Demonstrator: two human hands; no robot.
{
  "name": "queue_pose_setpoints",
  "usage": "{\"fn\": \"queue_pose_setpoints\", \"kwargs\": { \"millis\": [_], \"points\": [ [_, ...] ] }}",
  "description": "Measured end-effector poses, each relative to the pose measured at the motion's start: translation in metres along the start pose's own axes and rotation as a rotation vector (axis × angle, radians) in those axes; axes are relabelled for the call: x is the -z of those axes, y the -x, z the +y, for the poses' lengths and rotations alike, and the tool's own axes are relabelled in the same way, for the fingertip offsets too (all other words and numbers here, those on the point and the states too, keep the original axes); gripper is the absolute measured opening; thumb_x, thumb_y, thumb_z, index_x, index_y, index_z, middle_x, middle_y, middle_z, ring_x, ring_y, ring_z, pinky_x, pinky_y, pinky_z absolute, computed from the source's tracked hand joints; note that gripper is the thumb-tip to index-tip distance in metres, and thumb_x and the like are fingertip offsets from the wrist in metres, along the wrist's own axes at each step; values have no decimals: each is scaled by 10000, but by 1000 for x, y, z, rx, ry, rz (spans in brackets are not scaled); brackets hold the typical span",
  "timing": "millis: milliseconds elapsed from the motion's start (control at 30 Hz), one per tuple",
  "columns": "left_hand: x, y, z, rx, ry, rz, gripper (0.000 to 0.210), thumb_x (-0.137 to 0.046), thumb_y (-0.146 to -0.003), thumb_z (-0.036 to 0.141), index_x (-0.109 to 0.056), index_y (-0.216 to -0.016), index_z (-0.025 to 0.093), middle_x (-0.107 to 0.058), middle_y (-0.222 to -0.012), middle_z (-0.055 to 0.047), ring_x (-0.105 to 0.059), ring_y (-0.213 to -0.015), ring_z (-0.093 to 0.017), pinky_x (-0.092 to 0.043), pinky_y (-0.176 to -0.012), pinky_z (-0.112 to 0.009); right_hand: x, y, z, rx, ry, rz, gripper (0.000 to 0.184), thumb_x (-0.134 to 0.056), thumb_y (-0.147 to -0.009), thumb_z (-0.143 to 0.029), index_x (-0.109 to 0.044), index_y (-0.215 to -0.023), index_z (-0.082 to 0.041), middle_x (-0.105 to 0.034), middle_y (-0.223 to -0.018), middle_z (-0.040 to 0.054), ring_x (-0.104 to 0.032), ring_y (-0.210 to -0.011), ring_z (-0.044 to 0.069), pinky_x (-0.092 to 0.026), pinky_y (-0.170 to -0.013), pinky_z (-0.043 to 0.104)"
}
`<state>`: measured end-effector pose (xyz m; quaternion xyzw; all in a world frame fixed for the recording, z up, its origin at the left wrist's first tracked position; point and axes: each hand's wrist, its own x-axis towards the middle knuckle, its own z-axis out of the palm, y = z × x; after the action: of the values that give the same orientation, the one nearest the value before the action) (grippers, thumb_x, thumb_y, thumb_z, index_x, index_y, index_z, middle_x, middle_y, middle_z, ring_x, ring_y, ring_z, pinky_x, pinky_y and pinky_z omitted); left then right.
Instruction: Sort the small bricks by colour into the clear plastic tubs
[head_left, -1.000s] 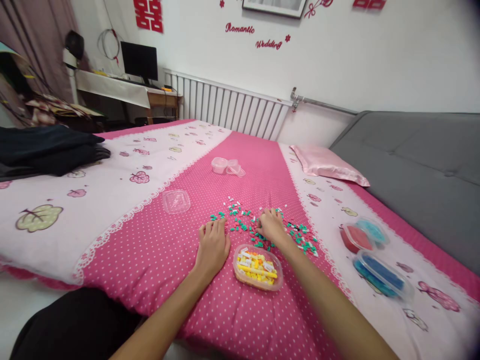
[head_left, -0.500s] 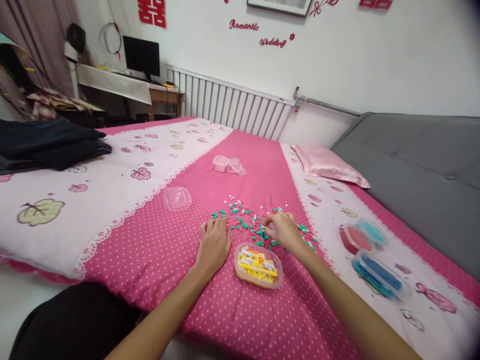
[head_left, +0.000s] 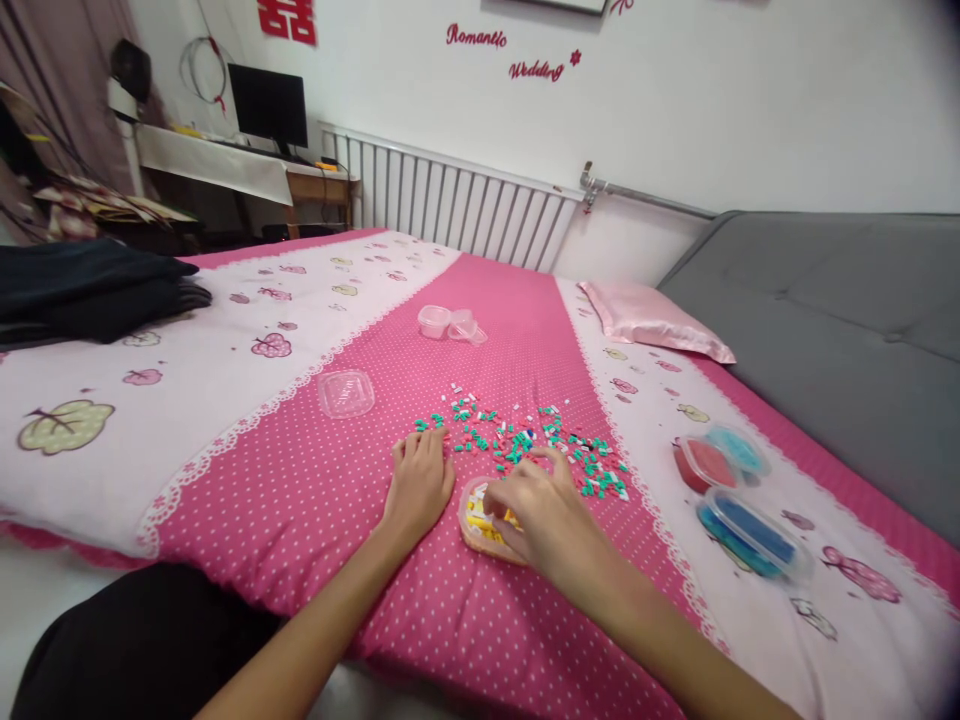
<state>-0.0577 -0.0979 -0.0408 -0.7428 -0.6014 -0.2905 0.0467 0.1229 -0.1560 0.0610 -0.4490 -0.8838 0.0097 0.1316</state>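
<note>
My right hand [head_left: 540, 505] is over a clear plastic tub [head_left: 466, 530] of yellow and white pieces, thumb and fingertips drawn together in a pinch. Whatever sits between those fingertips is too small to make out. My left hand [head_left: 420, 478] lies flat on the pink bedspread, fingers stretched forward, left of the tub. Beyond both hands, small green, white and red pieces [head_left: 517, 440] are scattered across the dotted cloth. Part of the tub is hidden behind my right hand.
A clear lid [head_left: 346, 394] lies to the left. Small clear containers [head_left: 450, 323] stand farther back. To the right are a red-filled tub [head_left: 703, 464], a light-blue one [head_left: 739, 452] and a dark-blue one [head_left: 752, 532]. A pink pillow [head_left: 654, 321] rests by the grey headboard [head_left: 832, 300].
My right hand has moved from the scattered pieces back toward me, over the tub. My left hand stays flat on the cloth. The view has shifted slightly.
</note>
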Motion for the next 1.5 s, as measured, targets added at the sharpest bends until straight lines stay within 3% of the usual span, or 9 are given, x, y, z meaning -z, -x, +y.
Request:
{"fn": "queue_pose_setpoints", "kwargs": {
  "millis": [133, 300, 467, 600, 700, 933, 1333, 1500],
  "points": [
    [1, 0, 0, 0, -4, -1, 368, -469, -939, 195, -524, -1299, 142, -649, -1210, -127, -531, -1134, -306, -377, -992, -462, -7, 5, 4, 18, -26, -22, 205, -641, -893, -193, -673, -697, -246, -705, -724, -11, -602, -810, 203, -271, -1017, 502],
    [1, 0, 1, 3, -5, -12, 371, -466, -941, 191, -522, -1304, 144, -654, -1206, -123, -533, -1135, -303, -374, -995, -461, 1, 5, 24, -56, -18, -8, 213, -619, -891, -123, -722, -778, -271, -738, -791, -9, -626, -874, 215, -238, -1050, 518],
    [2, -1, 1, 2, 5, -15, 363, -478, -942, 200, -536, -1294, 130, -646, -1232, -129, -530, -1140, -309, -374, -991, -469, 4, -5, 86, -338, -54, 87, 227, -603, -889, -111, -742, -967, -273, -761, -940, 11, -650, -962, 220, -374, -946, 389],
    [2, -3, 0, -4, 17, -11, 359, -478, -946, 202, -544, -1287, 114, -653, -1203, -134, -530, -1137, -316, -374, -990, -477, -20, -9, 141, -551, -13, 154, 288, -540, -885, -55, -729, -1049, -197, -743, -1027, 79, -672, -950, 210, -445, -831, 316],
    [1, -4, -2, -13, 22, -12, 358, -477, -949, 204, -543, -1289, 113, -652, -1200, -135, -533, -1139, -317, -372, -992, -477, -43, -5, 164, -631, 5, 170, 239, -566, -905, -112, -733, -1054, -198, -746, -1025, 79, -686, -920, 206, -458, -800, 299],
    [-2, -7, -4, -10, 19, -17, 358, -485, -952, 223, -539, -1288, 109, -656, -1198, -140, -541, -1136, -325, -367, -987, -483, -71, -3, 178, -677, 48, 141, 193, -678, -864, -167, -762, -1013, -255, -772, -1001, 54, -702, -929, 220, -455, -761, 285],
    [0, -8, -4, -6, 29, -20, 359, -483, -946, 223, -542, -1280, 108, -660, -1185, -137, -541, -1130, -319, -368, -983, -480, -69, -6, 186, -611, 132, 120, 120, -694, -856, -228, -795, -907, -266, -773, -878, 61, -679, -851, 233, -443, -754, 311],
    [-2, -7, -4, -13, 22, -13, 354, -473, -952, 226, -540, -1281, 114, -658, -1200, -138, -541, -1136, -319, -361, -988, -476, -64, -5, 182, -562, 148, 176, 100, -696, -864, -253, -791, -887, -231, -758, -977, 82, -603, -988, 270, -415, -854, 360]
  ]
}}
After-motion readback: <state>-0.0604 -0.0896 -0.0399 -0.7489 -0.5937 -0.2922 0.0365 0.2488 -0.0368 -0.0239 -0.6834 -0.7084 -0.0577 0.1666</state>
